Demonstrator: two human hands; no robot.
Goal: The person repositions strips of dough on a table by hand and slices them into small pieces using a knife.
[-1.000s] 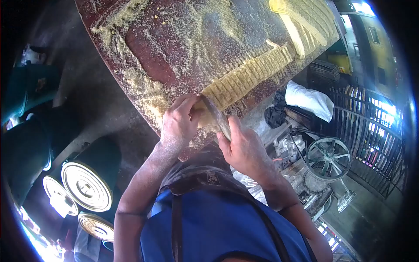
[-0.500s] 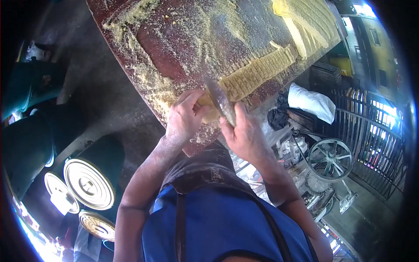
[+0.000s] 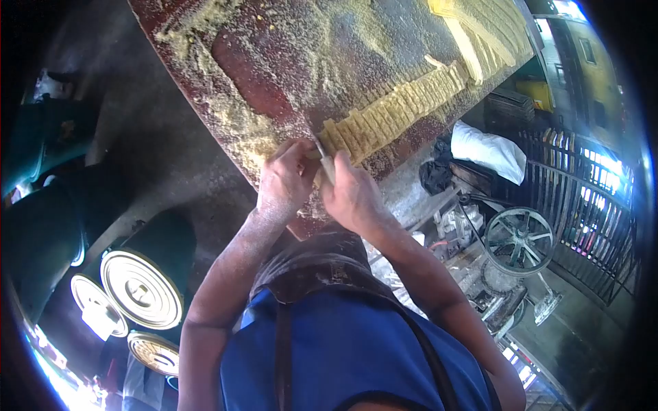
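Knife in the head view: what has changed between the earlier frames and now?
The right hand has moved left, closer to the left hand, bringing the knife with it. The blade, earlier seen broadside, now shows nearly edge-on. Nothing was newly grasped or let go. The left hand stays by the near end of the sliced yellow strip.

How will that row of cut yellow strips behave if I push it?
The row of strips likely separates, since cuts show all along it. It may slide rather than stick, with loose crumbs dusting the tabletop around it.
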